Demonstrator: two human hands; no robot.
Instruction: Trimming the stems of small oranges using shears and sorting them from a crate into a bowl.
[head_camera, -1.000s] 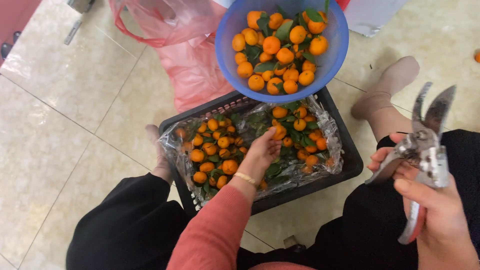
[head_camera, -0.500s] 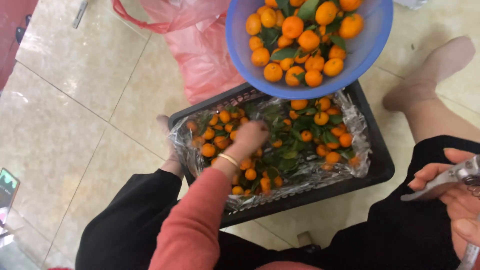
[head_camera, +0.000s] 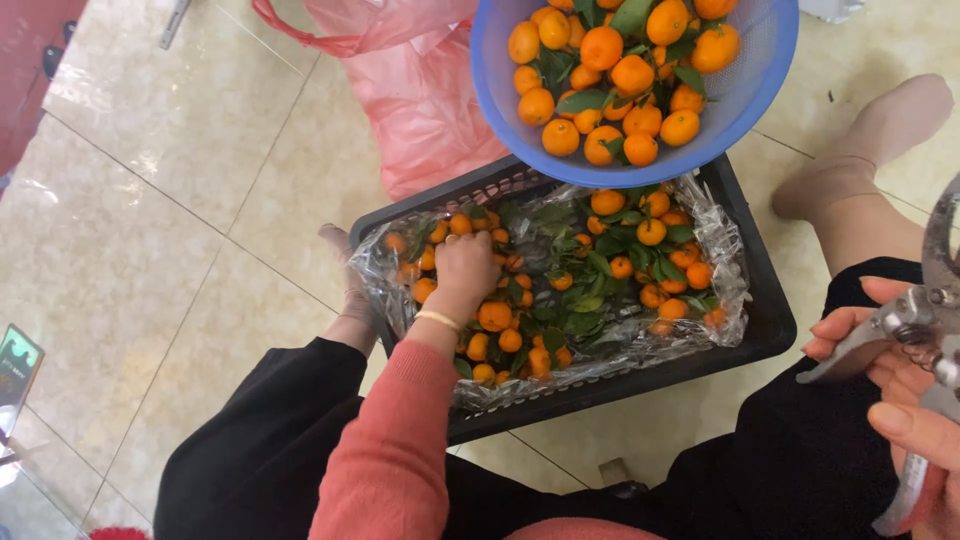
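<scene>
My left hand (head_camera: 465, 270), in a coral sleeve with a thin bracelet, reaches into a black plastic crate (head_camera: 765, 320). The crate is lined with clear film and full of small tangerines with leaves (head_camera: 610, 270). The fingers curl down into the fruit at the crate's left half, so whether they grip anything is hidden. My right hand (head_camera: 905, 410) at the right edge is closed around the handles of metal pruning shears (head_camera: 925, 310), held over my black-clad knee.
A blue plastic basket (head_camera: 765, 75) heaped with tangerines overlaps the crate's far rim. Pink plastic bags (head_camera: 420, 90) lie behind the crate on the beige tiled floor. My feet in beige socks (head_camera: 865, 145) flank the crate. A small box (head_camera: 15, 365) sits at the left edge.
My left hand has slid from the crate's middle toward its left side, staying in the fruit. The shears and right hand have shifted toward the right edge of view.
</scene>
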